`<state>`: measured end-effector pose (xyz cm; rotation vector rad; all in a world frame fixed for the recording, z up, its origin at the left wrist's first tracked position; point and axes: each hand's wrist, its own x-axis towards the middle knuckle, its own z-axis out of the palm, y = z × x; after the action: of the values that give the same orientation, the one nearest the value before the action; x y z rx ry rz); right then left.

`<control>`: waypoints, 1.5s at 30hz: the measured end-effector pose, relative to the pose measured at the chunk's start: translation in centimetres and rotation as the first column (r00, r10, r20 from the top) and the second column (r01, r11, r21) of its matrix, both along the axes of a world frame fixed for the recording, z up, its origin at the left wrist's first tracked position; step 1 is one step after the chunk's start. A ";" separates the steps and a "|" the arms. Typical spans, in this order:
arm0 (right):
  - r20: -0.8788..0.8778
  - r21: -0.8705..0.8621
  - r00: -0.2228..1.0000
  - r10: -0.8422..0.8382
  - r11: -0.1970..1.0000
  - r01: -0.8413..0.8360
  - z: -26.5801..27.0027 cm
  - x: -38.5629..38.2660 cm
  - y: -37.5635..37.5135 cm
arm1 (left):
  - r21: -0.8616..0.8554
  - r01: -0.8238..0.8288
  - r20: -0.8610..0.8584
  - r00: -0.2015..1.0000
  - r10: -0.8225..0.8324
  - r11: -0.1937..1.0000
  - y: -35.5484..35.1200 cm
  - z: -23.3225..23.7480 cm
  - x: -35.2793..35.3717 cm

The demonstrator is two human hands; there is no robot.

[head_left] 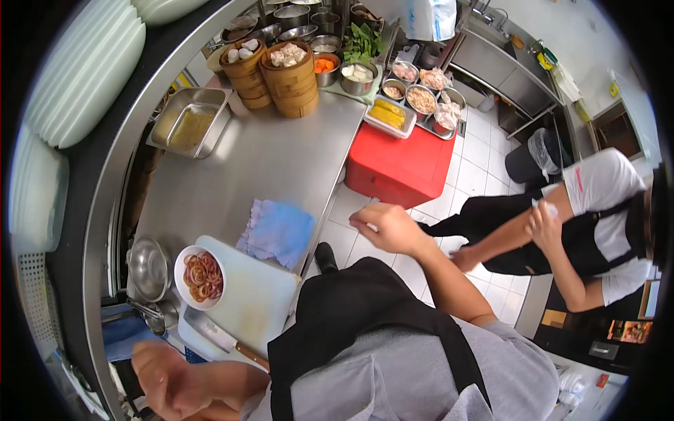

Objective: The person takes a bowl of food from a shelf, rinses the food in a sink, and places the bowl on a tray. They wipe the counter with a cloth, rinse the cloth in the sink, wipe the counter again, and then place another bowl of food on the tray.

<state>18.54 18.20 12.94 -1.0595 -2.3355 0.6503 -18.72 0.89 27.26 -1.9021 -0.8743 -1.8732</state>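
The left hand (168, 382) hangs empty by the knife (223, 339), which is parked flat on the board (263, 298), while the right hand (390, 228) curls in a way that hides whether it holds anything.

Tabletop (267, 154): is showing brushed metal, dully reflecting.
Cutting board (260, 302): is looking like smooth, matt white plastic.
Cloth (279, 231): is showing soft, crumpled blue fabric.
Steamers (291, 81): are showing pale, rough wood.
Metal bowl (149, 266): is gleaming, polished.
Knife (210, 331): is showing a bright metal blade and a wooden handle.

The left hand (168, 382) is blurred and cut by the bottom edge, its grip unreadable. The right hand (390, 228) is smeared too. The handle end of the knife (210, 331) hides behind the black apron (351, 309).
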 end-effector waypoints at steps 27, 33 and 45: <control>-0.029 0.986 0.656 0.755 0.128 -0.104 33.9 25.5 24.4 | 0.073 -0.177 -0.397 0.898 0.191 0.982 24.7 18.5 24.7; -0.095 0.974 0.616 0.782 0.201 -0.104 32.2 26.7 27.7 | 0.072 -0.215 -0.388 0.894 0.226 0.974 27.0 16.9 26.6; -0.643 0.107 0.754 0.131 0.991 -0.081 13.0 11.2 38.9 | -0.826 -0.298 -0.075 0.900 0.430 0.478 31.1 -0.5 24.5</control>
<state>29.73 57.10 25.94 -0.5346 -1.7854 0.8137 5.76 32.01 26.80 -1.7430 -2.3446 -1.4074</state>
